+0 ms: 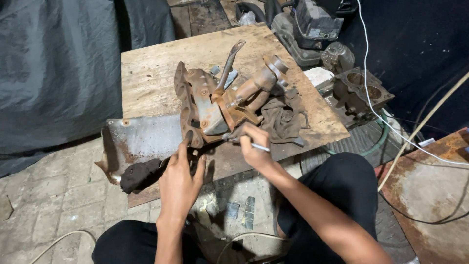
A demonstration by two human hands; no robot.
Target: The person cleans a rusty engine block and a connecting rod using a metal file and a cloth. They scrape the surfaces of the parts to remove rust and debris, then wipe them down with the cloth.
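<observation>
Centrally, the rusty exhaust manifold (220, 100) lies on a worn wooden table (151, 63), its flange overhanging the near edge; bare board stays open at 11 o'clock. Left hand (180, 181), at 6 o'clock of the flange, presses spread fingers against its rim, gripping nothing. Right hand (254, 146), at 5 o'clock, is clenched around a thin metal tool (246, 143). A brown rag (283, 117) lies at 3 o'clock.
</observation>
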